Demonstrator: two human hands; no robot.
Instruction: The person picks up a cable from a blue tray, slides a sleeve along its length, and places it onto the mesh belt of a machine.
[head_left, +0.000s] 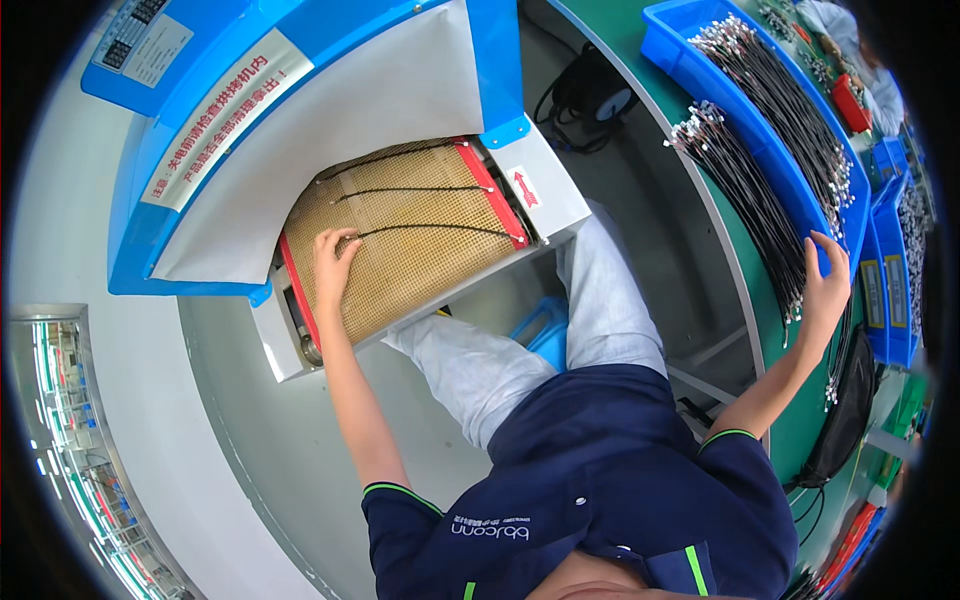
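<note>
My left hand (334, 265) is over the near left part of a tan mesh conveyor belt (410, 275). Its thumb and fingertips pinch one end of a black cable (430, 227), which lies in a slight arc across the belt to the red strip on the right. Beyond it, two more black cables (410, 189) stretch across the mesh, the farther partly under the machine's white curtain. On the right, my right hand (826, 285) is at the edge of a blue bin, thumb and forefinger apart, beside a bundle of black cables (745, 180) with white connectors. Nothing shows between those fingers.
A blue machine housing (497, 60) with a white curtain (400, 90) arches over the belt. The blue bin (668, 52) on the green table (625, 35) holds many similar cables. A black pouch (838, 425) lies nearer. Another person's sleeve (882, 100) shows at far right.
</note>
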